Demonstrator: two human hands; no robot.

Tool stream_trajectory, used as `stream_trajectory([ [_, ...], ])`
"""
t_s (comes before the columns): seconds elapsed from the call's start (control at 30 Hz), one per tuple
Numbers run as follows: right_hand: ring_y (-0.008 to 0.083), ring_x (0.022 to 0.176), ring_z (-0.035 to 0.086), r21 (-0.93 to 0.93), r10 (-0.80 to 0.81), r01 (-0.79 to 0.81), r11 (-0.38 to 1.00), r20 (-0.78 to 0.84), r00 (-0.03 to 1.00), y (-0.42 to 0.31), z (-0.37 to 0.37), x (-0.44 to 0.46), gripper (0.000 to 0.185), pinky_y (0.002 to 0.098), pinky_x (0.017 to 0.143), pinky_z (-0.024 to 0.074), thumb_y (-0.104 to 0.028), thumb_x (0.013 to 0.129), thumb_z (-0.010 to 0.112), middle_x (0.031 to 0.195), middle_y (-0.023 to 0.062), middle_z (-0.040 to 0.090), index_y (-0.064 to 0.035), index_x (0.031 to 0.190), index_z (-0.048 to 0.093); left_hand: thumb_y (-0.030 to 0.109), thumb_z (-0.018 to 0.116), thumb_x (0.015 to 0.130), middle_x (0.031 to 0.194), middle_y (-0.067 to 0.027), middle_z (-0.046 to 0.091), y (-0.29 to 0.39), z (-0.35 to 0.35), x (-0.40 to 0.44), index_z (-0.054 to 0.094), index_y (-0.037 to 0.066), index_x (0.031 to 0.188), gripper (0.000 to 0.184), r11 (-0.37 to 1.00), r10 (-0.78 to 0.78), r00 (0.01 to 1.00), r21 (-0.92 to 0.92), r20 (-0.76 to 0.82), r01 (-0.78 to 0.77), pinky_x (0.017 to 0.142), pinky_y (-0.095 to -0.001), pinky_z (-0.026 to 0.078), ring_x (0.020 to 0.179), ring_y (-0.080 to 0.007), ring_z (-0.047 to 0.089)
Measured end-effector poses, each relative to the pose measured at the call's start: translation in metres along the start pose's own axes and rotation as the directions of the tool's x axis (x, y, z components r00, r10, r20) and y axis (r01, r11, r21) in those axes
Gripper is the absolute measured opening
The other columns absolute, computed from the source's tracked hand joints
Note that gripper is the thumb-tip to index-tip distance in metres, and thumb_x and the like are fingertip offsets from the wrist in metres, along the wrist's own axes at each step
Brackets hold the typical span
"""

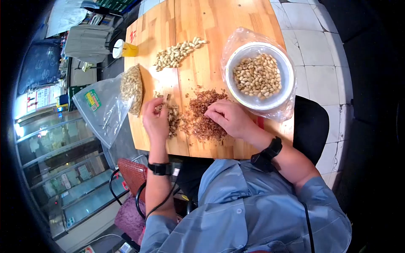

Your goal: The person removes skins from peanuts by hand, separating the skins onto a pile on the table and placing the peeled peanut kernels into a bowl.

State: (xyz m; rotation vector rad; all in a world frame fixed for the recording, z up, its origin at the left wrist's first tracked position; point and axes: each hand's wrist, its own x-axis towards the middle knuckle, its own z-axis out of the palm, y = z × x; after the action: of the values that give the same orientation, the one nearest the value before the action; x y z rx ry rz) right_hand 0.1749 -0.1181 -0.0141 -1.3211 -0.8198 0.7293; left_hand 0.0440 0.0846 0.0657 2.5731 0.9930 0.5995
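Observation:
My left hand is closed, fingers curled together above a small pile of pale broken shells; whatever it may hold is hidden. Over the heap of reddish-brown skins, my right hand has its fingertips pinched together, and I cannot make out what is between them. To the right of that heap, a white bowl sits in a clear plastic bag and holds many pale tan peanut kernels. Unshelled peanuts lie loose farther back on the table.
A clear plastic bag partly filled with peanuts lies over the left edge of the wooden table. A cup of yellow drink stands at the back left. A dark chair is at the right, and a glass case at the left.

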Motion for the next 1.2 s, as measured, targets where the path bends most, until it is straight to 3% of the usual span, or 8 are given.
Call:
stream_trajectory([
  [0.03,0.0270,0.082,0.063,0.008,0.041,-0.042,0.999,0.010,0.999,-0.004,0.001,-0.001,0.019,0.0375,0.075,0.0488,-0.014,0.090,0.060,0.088,0.0136,0.065,-0.0010,0.103,0.066,0.004,0.068,0.082,0.087,-0.0109,0.066,-0.037,-0.006,-0.003,0.068,0.000,0.096,0.014,0.944,0.219,0.975,0.258,-0.028,-0.204,0.074,-0.0382,0.050,0.092,-0.0283,0.062],
  [0.17,0.0268,0.095,0.064,-0.034,-0.018,0.019,0.999,0.019,1.000,-0.006,0.004,0.003,0.029,0.0386,0.088,0.0480,-0.008,0.089,0.058,0.093,0.0113,0.069,-0.0042,0.116,0.064,0.007,0.065,0.086,0.087,-0.0155,0.066,-0.044,-0.012,0.019,0.068,0.001,0.097,0.012,0.938,-0.034,0.988,0.346,0.153,-0.022,0.078,-0.0391,0.051,0.086,-0.0307,0.064],
  [0.23,0.0259,0.101,0.063,-0.215,-0.232,0.215,0.953,-0.054,0.971,-0.003,0.007,0.005,0.028,0.0385,0.094,0.0461,-0.006,0.089,0.055,0.091,0.0094,0.070,-0.0040,0.116,0.064,0.009,0.065,0.088,0.090,-0.0145,0.068,-0.021,0.008,0.037,0.068,0.001,0.099,0.014,0.990,-0.086,0.986,0.126,0.141,0.068,0.079,-0.0366,0.051,0.087,-0.0283,0.066],
  [0.4,0.0258,0.092,0.065,0.020,0.102,-0.107,0.994,0.180,0.978,-0.017,-0.009,0.005,0.027,0.0352,0.089,0.0483,-0.005,0.091,0.050,0.090,0.0104,0.069,-0.0018,0.113,0.065,0.007,0.063,0.089,0.095,-0.0119,0.069,0.008,0.076,0.092,0.069,0.004,0.100,0.013,0.969,0.243,0.964,-0.064,0.109,-0.237,0.078,-0.0326,0.052,0.086,-0.0240,0.067],
  [0.5,0.0271,0.097,0.063,-0.008,-0.091,0.093,0.996,0.145,0.985,-0.012,-0.012,0.009,0.028,0.0374,0.093,0.0466,-0.004,0.089,0.050,0.106,0.0142,0.066,-0.0005,0.114,0.064,0.008,0.067,0.085,0.091,-0.0114,0.067,0.031,0.107,0.120,0.069,0.006,0.098,0.013,0.947,0.318,0.940,0.005,0.120,-0.321,0.074,-0.0348,0.052,0.083,-0.0260,0.065],
  [0.9,0.0254,0.104,0.065,0.071,0.128,-0.154,0.985,0.286,0.950,-0.008,-0.017,0.009,0.027,0.0348,0.091,0.0501,-0.013,0.093,0.058,0.112,0.0126,0.067,-0.0026,0.117,0.063,0.013,0.073,0.080,0.084,-0.0088,0.059,0.044,0.162,0.149,0.069,0.009,0.096,0.017,0.845,0.499,0.858,0.154,0.121,-0.513,0.071,-0.0377,0.051,0.078,-0.0271,0.060],
  [1.07,0.0215,0.100,0.066,0.185,0.185,-0.226,0.956,0.213,0.959,-0.017,-0.008,0.006,0.033,0.0332,0.088,0.0513,-0.016,0.093,0.060,0.109,0.0137,0.068,-0.0018,0.123,0.059,0.012,0.072,0.086,0.081,-0.0026,0.063,0.047,0.124,0.126,0.065,0.005,0.094,0.013,0.936,0.157,0.970,-0.341,0.183,-0.087,0.065,-0.0266,0.048,0.070,-0.0153,0.060],
  [1.2,0.0164,0.095,0.065,0.238,0.175,-0.171,0.956,0.005,0.985,-0.017,0.007,0.005,0.035,0.0297,0.084,0.0514,-0.017,0.095,0.060,0.104,0.0115,0.068,0.0006,0.125,0.058,0.012,0.069,0.091,0.081,0.0009,0.064,0.065,0.063,0.076,0.061,0.002,0.100,0.015,0.519,-0.020,0.907,-0.771,0.421,0.369,0.062,-0.0206,0.045,0.072,-0.0072,0.059],
])
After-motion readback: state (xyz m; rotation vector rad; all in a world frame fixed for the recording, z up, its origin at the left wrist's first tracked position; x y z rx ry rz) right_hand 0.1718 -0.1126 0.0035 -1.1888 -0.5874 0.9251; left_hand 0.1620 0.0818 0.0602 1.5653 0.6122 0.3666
